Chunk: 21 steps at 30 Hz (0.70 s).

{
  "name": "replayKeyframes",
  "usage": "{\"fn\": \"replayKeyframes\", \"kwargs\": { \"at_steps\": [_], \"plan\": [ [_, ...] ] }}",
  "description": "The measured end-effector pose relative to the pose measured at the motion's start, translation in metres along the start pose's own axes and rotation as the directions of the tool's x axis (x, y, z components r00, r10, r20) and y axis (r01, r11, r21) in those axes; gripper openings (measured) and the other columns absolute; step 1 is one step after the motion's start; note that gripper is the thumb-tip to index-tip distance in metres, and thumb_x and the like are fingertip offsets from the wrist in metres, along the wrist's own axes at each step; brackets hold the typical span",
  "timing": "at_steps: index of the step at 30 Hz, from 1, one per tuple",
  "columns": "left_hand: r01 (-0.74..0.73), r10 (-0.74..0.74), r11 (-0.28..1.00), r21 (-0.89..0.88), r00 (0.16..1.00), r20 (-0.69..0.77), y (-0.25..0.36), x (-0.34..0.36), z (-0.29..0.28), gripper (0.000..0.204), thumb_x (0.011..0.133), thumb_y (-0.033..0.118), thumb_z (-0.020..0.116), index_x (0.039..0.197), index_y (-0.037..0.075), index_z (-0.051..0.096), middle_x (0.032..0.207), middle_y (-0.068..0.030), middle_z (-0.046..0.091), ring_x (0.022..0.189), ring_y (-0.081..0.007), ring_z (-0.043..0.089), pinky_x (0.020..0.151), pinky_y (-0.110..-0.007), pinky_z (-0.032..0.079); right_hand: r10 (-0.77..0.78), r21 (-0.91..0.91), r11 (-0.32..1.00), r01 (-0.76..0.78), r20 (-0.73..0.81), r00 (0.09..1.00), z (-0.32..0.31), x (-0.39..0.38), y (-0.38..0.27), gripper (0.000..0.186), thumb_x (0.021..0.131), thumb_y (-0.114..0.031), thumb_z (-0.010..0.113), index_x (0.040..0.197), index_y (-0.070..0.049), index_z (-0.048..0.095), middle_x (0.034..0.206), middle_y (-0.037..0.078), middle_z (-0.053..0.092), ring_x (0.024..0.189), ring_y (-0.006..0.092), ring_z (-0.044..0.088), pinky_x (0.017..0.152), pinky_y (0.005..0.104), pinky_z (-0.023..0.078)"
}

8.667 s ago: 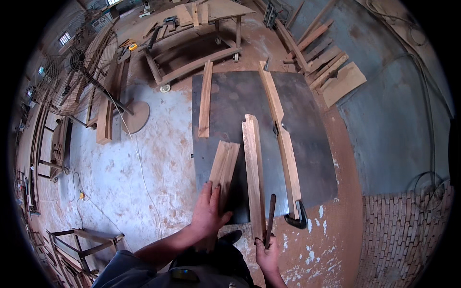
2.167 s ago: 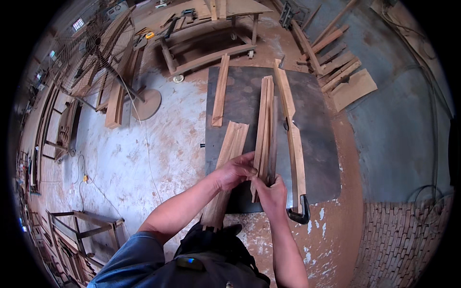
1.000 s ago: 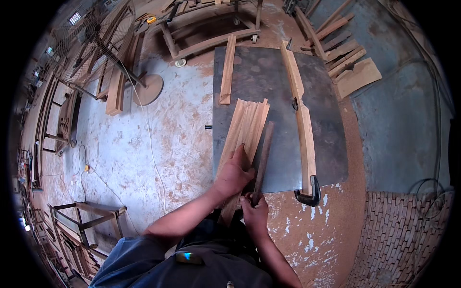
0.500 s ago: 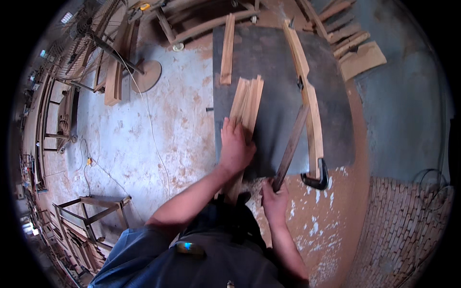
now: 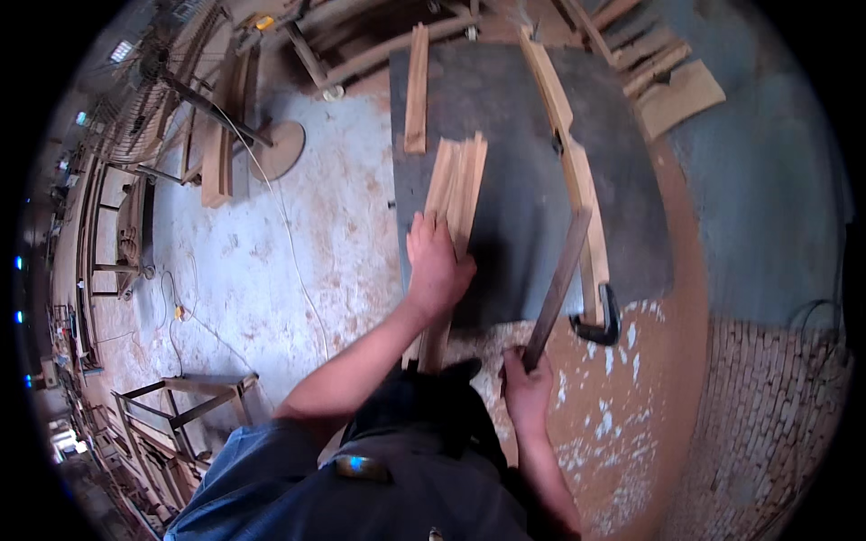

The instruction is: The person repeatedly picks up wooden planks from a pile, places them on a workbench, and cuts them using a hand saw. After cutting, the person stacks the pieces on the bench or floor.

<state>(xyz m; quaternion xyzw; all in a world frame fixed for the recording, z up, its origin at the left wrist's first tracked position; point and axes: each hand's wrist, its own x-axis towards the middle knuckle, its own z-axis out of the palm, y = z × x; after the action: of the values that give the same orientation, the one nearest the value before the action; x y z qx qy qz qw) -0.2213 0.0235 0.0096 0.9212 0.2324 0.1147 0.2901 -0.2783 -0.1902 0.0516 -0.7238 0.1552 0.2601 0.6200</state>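
Note:
My left hand (image 5: 438, 269) is wrapped over a pair of long, light wooden strips (image 5: 456, 180), which look grooved and run from the dark tabletop (image 5: 505, 216) back to my waist. Its fingers lie across the wood and the thumb is on the right side. In my right hand (image 5: 528, 388) is a long, flat, dark brown bar, perhaps a file (image 5: 559, 284), gripped at its near end. The bar's far tip overlaps a notched wooden rail (image 5: 591, 230) in view; whether they touch I cannot tell. A black clamp (image 5: 610, 316) sits at the rail's near end.
Another wooden strip (image 5: 416, 90) lies at the table's far left. Timber offcuts (image 5: 681, 97) rest at the far right, beyond the table. To the left stand a fan on a round base (image 5: 278, 151) and a metal frame (image 5: 185, 397). A white cord (image 5: 287, 216) crosses the floor.
My right hand has shifted slightly right and toward me, and the bar's tip has swung right over the rail. My left hand stays on the strips. The whole view has shifted a little.

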Motion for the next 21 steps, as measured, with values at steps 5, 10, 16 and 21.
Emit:
{"fn": "replayKeyframes", "kwargs": {
  "at_steps": [5, 10, 16, 21],
  "plan": [
    [0.007, -0.019, 0.998, -0.063, 0.981, -0.191, -0.024, 0.066, -0.018, 0.069, 0.079, 0.024, 0.068, 0.131, -0.010, 0.038, 0.136, -0.0322, 0.038, 0.128, -0.0468, 0.034, 0.107, -0.050, 0.028, -0.078, -0.044, 0.996, 0.076, -0.048, 0.996, -0.012, -0.007, 0.006, 0.012, 0.089, -0.014, 0.063, 0.090, -0.004, 0.057, 0.058, 0.001, 0.052, 0.042, 0.0066, 0.045, 0.037, 0.0223, 0.034],
    [0.273, -0.279, 0.959, -0.081, 0.958, -0.066, -0.068, 0.207, -0.050, 0.055, 0.085, 0.034, 0.060, 0.118, -0.009, 0.052, 0.120, -0.0315, 0.054, 0.111, -0.0418, 0.054, 0.096, -0.044, 0.044, 0.047, 0.040, 0.998, -0.044, -0.080, 0.996, -0.022, -0.016, 0.003, 0.008, 0.088, -0.008, 0.061, 0.086, -0.003, 0.056, 0.061, 0.000, 0.053, 0.050, 0.0062, 0.048, 0.045, 0.0227, 0.038],
    [0.408, -0.412, 0.910, 0.079, 0.910, 0.054, -0.064, 0.264, -0.040, 0.061, 0.083, 0.049, 0.056, 0.115, -0.004, 0.058, 0.119, -0.0276, 0.057, 0.115, -0.0374, 0.054, 0.096, -0.043, 0.045, -0.017, 0.057, 0.998, 0.025, -0.141, 0.990, -0.026, -0.014, 0.023, 0.010, 0.090, -0.011, 0.058, 0.086, -0.003, 0.055, 0.056, 0.004, 0.053, 0.041, 0.0081, 0.045, 0.037, 0.0237, 0.034],
    [0.367, -0.374, 0.922, 0.125, 0.927, 0.032, -0.067, 0.272, -0.025, 0.055, 0.081, 0.040, 0.060, 0.115, -0.004, 0.059, 0.113, -0.0243, 0.062, 0.104, -0.0374, 0.061, 0.092, -0.042, 0.048, 0.022, 0.062, 0.998, -0.013, -0.151, 0.988, -0.027, -0.015, 0.019, 0.008, 0.089, -0.008, 0.059, 0.086, -0.004, 0.053, 0.058, 0.002, 0.053, 0.044, 0.0070, 0.046, 0.040, 0.0234, 0.036]
  ]
}}
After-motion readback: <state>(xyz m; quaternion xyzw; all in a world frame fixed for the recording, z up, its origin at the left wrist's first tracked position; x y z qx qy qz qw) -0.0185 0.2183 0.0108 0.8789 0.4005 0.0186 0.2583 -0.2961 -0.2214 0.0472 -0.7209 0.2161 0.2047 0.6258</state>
